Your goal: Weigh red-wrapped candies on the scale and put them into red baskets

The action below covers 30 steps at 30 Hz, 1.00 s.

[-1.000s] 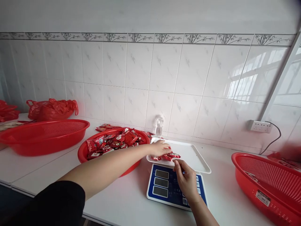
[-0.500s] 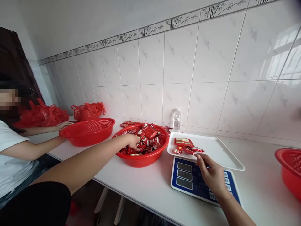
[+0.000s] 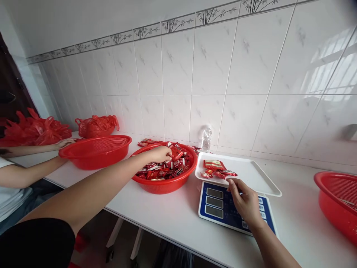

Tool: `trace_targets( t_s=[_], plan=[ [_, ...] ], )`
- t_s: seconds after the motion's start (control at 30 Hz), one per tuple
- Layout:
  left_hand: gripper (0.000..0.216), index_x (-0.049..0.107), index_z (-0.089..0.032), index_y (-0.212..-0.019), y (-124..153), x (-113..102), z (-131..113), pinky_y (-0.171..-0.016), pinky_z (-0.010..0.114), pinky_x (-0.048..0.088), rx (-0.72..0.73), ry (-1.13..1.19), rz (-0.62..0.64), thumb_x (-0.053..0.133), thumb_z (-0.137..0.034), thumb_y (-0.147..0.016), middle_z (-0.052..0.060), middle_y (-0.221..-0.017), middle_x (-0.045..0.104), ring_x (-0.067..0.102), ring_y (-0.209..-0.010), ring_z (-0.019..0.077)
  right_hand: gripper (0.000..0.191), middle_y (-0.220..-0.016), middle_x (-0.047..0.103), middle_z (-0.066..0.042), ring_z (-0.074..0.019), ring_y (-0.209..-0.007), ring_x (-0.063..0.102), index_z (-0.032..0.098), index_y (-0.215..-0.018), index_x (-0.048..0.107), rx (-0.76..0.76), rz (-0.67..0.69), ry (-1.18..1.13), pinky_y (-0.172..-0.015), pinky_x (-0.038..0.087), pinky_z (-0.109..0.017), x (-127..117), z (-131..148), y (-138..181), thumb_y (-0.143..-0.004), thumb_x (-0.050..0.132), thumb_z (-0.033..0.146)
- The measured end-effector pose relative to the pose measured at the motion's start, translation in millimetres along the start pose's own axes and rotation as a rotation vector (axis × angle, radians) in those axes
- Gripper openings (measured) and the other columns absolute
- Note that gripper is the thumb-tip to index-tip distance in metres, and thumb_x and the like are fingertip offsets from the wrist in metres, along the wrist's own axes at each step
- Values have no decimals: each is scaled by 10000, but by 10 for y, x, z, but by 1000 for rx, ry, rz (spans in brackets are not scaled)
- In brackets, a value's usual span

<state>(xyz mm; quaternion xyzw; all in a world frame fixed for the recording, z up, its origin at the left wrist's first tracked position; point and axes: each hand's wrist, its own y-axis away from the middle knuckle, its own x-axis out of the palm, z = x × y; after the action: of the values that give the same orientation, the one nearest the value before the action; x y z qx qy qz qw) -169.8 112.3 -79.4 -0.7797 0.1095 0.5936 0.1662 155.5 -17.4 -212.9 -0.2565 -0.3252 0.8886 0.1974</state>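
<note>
My left hand point(image 3: 160, 153) reaches into a red basket point(image 3: 164, 185) heaped with red snack packets point(image 3: 164, 169), its fingers closed on packets at the far side of the pile. My right hand point(image 3: 244, 201) rests over the keypad of a blue and white scale point(image 3: 214, 204), fingers curled, thumb at the front rim of the white tray point(image 3: 256, 175) that sits on the scale. A few red packets point(image 3: 216, 168) lie at the tray's left end.
An empty-looking red basket point(image 3: 95, 150) stands to the left, with another person's hands point(image 3: 65, 143) at its rim. Red plastic bags point(image 3: 96, 125) sit against the wall. A water bottle point(image 3: 206, 139) stands behind the tray. Another red basket point(image 3: 337, 201) is at the far right.
My left hand left the tray, went into the packet basket and now lifts at its far side. The view swung left. My right hand stayed at the scale.
</note>
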Motion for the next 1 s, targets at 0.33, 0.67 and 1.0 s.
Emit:
trace_targets(
  t_s=[0.33,0.67,1.0],
  plan=[
    [252,656,-195,-1025,-302,490,-1296,-758,256,448,315,21,59,599,-238,-782,41,-994,683,616,-901,205,384,-604,606,0,-121,-507,515,173,-833,652,-5,-29,9,-513,402,-220,12,13,-23,-917,434,478],
    [906,162,-280,-1479,-152,994,-1530,-1093,593,128,268,81,162,383,-787,-760,121,-1567,73,33,-1415,380,358,-607,595,5,-118,-513,508,179,-830,644,-30,-25,-32,-518,395,-218,5,30,-38,-919,440,459],
    [840,299,-362,-1422,-409,1080,-1799,-1052,669,52,220,92,79,427,-792,-712,79,-1554,163,47,-1403,415,367,-604,567,5,-112,-504,477,175,-810,630,-44,-21,-10,-513,401,-220,9,14,-34,-927,426,457]
  ],
)
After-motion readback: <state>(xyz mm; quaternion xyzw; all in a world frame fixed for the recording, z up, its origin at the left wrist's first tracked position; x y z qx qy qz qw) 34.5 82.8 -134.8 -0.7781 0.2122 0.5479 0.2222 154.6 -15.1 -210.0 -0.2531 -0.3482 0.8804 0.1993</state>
